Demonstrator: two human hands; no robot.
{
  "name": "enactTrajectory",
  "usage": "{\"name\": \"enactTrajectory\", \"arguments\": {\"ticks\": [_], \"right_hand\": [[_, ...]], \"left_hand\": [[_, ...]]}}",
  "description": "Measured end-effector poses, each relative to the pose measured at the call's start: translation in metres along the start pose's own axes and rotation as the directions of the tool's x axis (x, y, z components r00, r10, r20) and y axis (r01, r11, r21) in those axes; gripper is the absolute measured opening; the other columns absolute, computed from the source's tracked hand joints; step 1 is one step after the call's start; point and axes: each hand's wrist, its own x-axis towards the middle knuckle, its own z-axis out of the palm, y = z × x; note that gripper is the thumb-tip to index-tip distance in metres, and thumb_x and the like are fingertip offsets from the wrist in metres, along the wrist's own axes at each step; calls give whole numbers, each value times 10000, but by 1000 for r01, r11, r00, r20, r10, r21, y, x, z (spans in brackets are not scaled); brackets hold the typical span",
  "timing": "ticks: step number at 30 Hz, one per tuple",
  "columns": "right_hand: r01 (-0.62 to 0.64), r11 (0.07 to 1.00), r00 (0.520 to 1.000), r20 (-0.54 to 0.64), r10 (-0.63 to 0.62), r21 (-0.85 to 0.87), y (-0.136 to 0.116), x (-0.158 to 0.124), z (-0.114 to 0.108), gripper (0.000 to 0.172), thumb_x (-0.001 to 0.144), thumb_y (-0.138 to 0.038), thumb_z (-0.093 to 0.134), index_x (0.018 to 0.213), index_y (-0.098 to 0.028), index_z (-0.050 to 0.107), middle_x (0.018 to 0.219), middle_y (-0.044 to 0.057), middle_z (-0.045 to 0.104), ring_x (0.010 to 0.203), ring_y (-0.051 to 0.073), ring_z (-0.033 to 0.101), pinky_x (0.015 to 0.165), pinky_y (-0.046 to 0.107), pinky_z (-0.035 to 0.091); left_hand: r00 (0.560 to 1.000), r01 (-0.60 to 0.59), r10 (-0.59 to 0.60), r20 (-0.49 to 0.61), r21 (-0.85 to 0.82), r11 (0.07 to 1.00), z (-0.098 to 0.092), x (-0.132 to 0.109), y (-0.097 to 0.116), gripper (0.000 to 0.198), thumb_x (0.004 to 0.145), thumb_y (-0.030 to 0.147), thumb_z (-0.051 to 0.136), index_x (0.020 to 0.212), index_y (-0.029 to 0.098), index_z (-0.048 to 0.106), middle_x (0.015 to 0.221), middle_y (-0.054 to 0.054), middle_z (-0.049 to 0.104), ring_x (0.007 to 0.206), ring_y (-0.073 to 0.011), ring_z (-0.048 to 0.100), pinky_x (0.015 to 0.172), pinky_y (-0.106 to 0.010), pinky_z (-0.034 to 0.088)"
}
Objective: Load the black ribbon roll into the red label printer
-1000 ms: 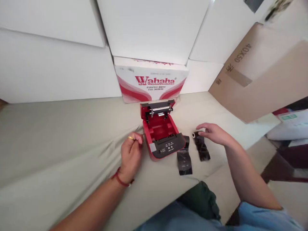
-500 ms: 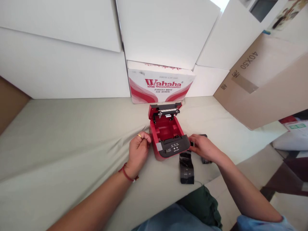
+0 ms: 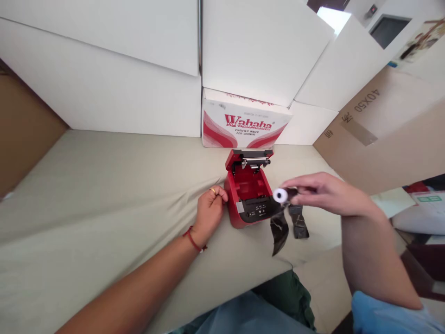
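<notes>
A red and black label printer (image 3: 247,188) stands on the cloth with its lid raised and its red inner bay showing. Curled into a loose fist, my left hand (image 3: 211,206) rests against the printer's left side; what its fingers hold, if anything, is hidden. My right hand (image 3: 321,191) grips a small paper roll (image 3: 280,195) by the printer's front right corner, its white end with a dark core facing me. A dark, glossy strip (image 3: 279,232) hangs below the roll. Another dark strip (image 3: 299,222) lies on the cloth beneath my right hand.
Behind the printer stands a white and red Wahaha box (image 3: 243,123), with large white boxes (image 3: 257,51) around it. A brown cardboard carton (image 3: 392,125) is at the right. Pale cloth (image 3: 121,185) covers the table, whose front edge lies close to my body.
My right hand has lifted the paper roll from beside the printer, and the dark strip now hangs from it. My left hand keeps its place at the printer's side. The view has shifted slightly.
</notes>
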Motion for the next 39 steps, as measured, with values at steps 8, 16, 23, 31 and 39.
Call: {"name": "enactTrajectory", "arguments": {"ticks": [8, 16, 23, 31, 39], "right_hand": [[-191, 814, 981, -70, 183, -549, -41, 89, 83, 421, 1103, -245, 647, 1499, -237, 789, 1279, 141, 892, 1124, 321, 834, 905, 369, 577], [-175, 732, 978, -32, 206, -659, -41, 116, 94, 377, 1097, -233, 618, 1447, -223, 756, 1314, 203, 881, 1195, 391, 852, 886, 412, 615], [-175, 733, 982, -60, 181, -657, -41, 126, 96, 444, 1088, -236, 653, 1530, -205, 687, 1285, 212, 887, 1173, 386, 856, 873, 405, 614], [160, 965, 926, -308, -220, -210, -9, 44, 89, 235, 1181, -333, 594, 1236, -263, 811, 1206, 96, 899, 1051, 260, 857, 922, 380, 669], [366, 817, 761, -363, -538, -445, 27, -22, 148, 486, 1154, -271, 650, 1640, -276, 656, 1540, 142, 829, 1454, 316, 785, 1277, 577, 623]], "left_hand": [[999, -15, 15, 37, 9, 1000, -3, -1, 4, 93, 745, 250, 540, 681, 251, 608, 650, 9, 564, 670, -188, 506, 687, -321, 423], [999, -17, 17, 33, 6, 1000, -2, -2, 3, 105, 768, 242, 531, 684, 249, 594, 676, 3, 579, 709, -193, 538, 708, -321, 430], [999, -23, 22, 33, 14, 1000, -3, -3, 2, 115, 789, 213, 538, 688, 248, 581, 689, 2, 580, 731, -197, 552, 724, -316, 456], [998, -69, 68, 12, 53, 996, -2, -6, -2, 122, 817, 222, 521, 717, 243, 588, 695, 9, 584, 692, -183, 550, 713, -308, 481], [958, -212, 238, -156, 167, 963, -2, -11, 8, 113, 1006, 200, 577, 997, 240, 683, 1034, -47, 698, 985, -219, 680, 924, -350, 580]]}}
